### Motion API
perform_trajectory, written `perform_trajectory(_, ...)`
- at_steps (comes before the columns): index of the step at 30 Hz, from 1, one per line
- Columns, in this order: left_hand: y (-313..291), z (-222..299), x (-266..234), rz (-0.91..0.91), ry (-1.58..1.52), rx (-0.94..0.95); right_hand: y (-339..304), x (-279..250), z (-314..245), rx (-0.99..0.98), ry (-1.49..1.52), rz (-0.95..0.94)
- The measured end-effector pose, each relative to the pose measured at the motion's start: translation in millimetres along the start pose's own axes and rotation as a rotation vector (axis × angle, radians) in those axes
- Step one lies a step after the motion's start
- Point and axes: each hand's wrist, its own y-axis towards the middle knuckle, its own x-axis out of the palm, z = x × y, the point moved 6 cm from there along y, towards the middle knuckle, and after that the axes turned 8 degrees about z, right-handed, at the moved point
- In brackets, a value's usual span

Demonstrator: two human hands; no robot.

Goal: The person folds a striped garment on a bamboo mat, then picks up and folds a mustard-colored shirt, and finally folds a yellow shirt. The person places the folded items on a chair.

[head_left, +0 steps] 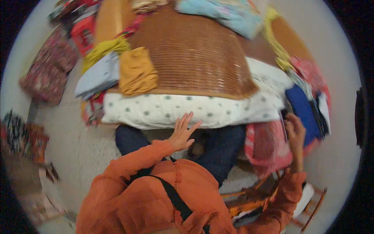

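Observation:
My left hand (182, 132) is open with fingers spread, at the near edge of a white sheet with dark spots (156, 111). Nothing is in it. To the right, my right hand (295, 128) has its fingers bent around something thin and dark that I cannot make out. Beside it, on the right, lies a folded blue cloth (304, 111). Left of that hand hangs a pink and red cloth (269, 144) over the bed's side. A brown slatted mat (194, 58) covers most of the white sheet.
A folded mustard garment (138, 70) and a light blue one (99, 76) lie at the mat's left corner. A pale blue patterned cloth (226, 15) is at the far side. A wooden chair (255, 195) stands at the lower right. A patterned bundle (50, 70) is far left.

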Motion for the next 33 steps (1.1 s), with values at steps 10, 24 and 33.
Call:
perform_trajectory(10,-52.6,-138.4,-133.4,0.568,0.202,-0.502,8.8,394.4,-133.5,0.079,0.805,-0.637)
perform_trajectory(24,-19.2,-199.7,-106.4,0.650,-0.569,-0.775,51.8,507.3,-136.4,-0.013,0.451,-0.208)
perform_trajectory(33,5.6,-121.2,-79.4,0.187,-0.715,-0.531,33.4,397.7,-27.1,0.382,0.668,-0.073)
